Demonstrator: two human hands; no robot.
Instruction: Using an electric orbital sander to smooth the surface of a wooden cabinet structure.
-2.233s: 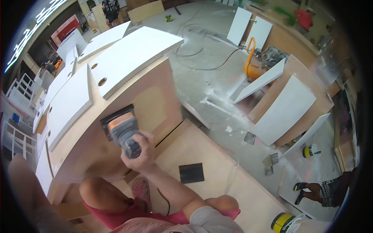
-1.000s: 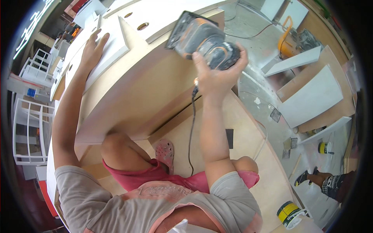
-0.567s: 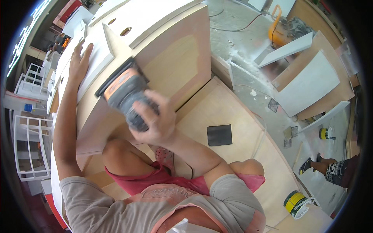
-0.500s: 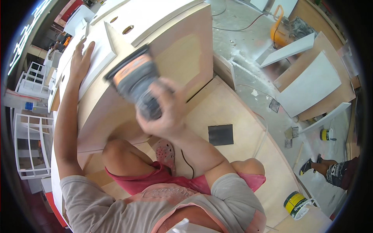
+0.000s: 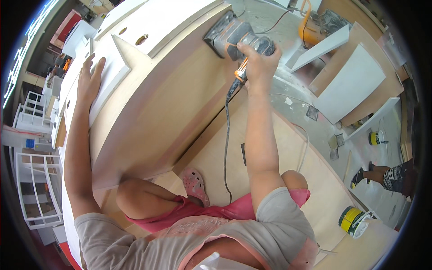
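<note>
My right hand (image 5: 262,65) grips a dark grey and orange electric sander (image 5: 240,38), its fingers wrapped round the body. The sander's flat pad meets the far right end of a curved wooden panel (image 5: 175,99), close to its upper edge. A black power cord (image 5: 226,148) hangs from the tool down to my lap. On the left, my left hand (image 5: 90,81) lies flat with fingers spread on a white board (image 5: 112,65) on top of the wooden piece.
I sit on a pale wooden base (image 5: 288,148), a dark sheet (image 5: 243,154) partly behind my right forearm. Near the right stands a black-and-yellow tub (image 5: 353,220). White panels (image 5: 355,81) lean beyond on the dusty floor. Another person's feet (image 5: 364,175) are at the right.
My right hand has carried the sander away and to the right, from the panel's middle to its far end. The cord has come into view. My left hand stays on the white board.
</note>
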